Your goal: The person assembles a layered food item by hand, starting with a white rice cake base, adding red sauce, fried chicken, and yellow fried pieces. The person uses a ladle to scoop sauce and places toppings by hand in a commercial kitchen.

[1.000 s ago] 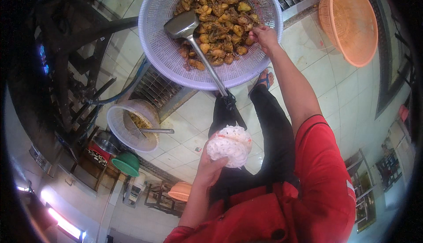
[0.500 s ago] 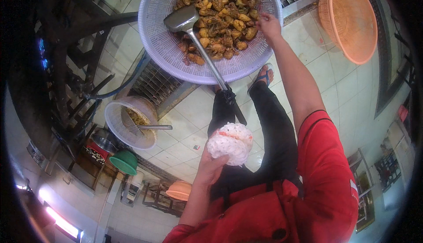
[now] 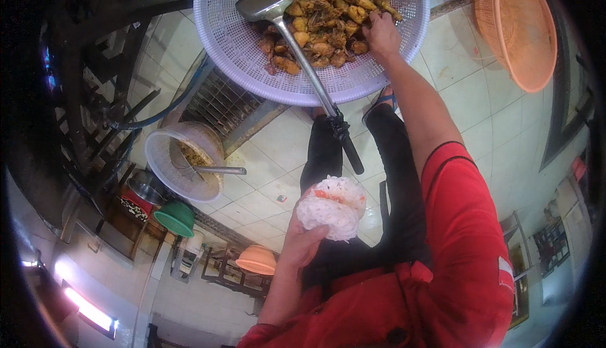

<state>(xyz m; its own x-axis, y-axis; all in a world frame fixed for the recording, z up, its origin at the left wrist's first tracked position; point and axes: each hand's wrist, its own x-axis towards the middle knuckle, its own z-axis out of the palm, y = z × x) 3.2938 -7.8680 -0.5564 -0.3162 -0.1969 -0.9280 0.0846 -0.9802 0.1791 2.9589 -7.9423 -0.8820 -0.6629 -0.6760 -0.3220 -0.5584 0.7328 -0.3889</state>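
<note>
A large pale-purple plastic colander (image 3: 237, 64) holds a heap of yellow-brown cooked chicken pieces (image 3: 322, 32). My right hand (image 3: 383, 37) reaches inside over its near right side, fingers curled down onto a chicken piece; the fingertips are partly hidden. Near my waist, my left hand (image 3: 309, 234) grips a white, lumpy round food (image 3: 331, 209) with an orange-red streak across it. The thumb lies over its lower edge. A broad metal spatula (image 3: 268, 2) rests in the colander, its long black-ended handle sticking out over the rim toward me.
On the right, an orange basket (image 3: 527, 39) stands tilted. To the left sits a smaller whitish basin (image 3: 211, 181) with food and a metal ladle-like utensil (image 3: 218, 170). A green bowl (image 3: 175, 219) and a metal grate (image 3: 218, 117) are nearby, above light floor tiles (image 3: 480, 105).
My right hand has moved from the colander's right rim inward onto the chicken. The left hand still holds the white food, nearly unmoved. The view has shifted slightly.
</note>
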